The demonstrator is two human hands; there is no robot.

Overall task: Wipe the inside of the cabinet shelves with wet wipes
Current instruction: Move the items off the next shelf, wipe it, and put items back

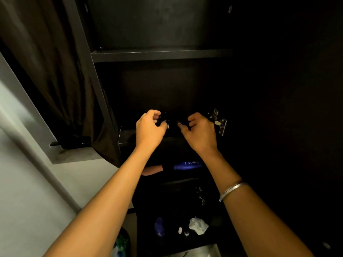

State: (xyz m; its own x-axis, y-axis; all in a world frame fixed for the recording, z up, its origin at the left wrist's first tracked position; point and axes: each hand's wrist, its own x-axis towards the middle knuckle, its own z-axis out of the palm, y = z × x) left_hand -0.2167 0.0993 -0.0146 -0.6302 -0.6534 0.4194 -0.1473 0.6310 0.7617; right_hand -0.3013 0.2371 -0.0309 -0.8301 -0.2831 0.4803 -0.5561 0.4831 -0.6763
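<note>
Two bare hands are raised into a dark cabinet (pixel 167 86). The left hand (pixel 149 127) is curled, its fingers pinched on a small dark object (pixel 164 117); what the object is cannot be told. The right hand (pixel 201 129) is half curled with the fingers bent inward; whether it grips anything cannot be told. The right forearm carries one silver bangle (pixel 232 191).

Count of shelves: one upper shelf (pixel 159 54) is plainly visible as a dark board, its front edge catching light. A second shelf edge (pixel 126 134) sits just behind the hands. Lower levels are too dark to count with certainty.

Count of wipes: one crumpled white wipe (pixel 198 225) lies on the bottom level, well below both hands and touching neither. It is bunched and creased, not flat.

Other items: one blue bottle (pixel 187 165) lies on its side on a middle level, beside one pinkish object (pixel 153 170). One blue-purple bottle (pixel 159 226) stands near the wipe, with two small white items (pixel 182 231) between them. Two metal hinges show on the right side: one (pixel 218 121) just beside the right hand, one (pixel 200 195) lower. One dark curtain (pixel 55 80) hangs left of the cabinet.

The cabinet interior is black and matt, with faint smudging on the back panel above the upper shelf.
</note>
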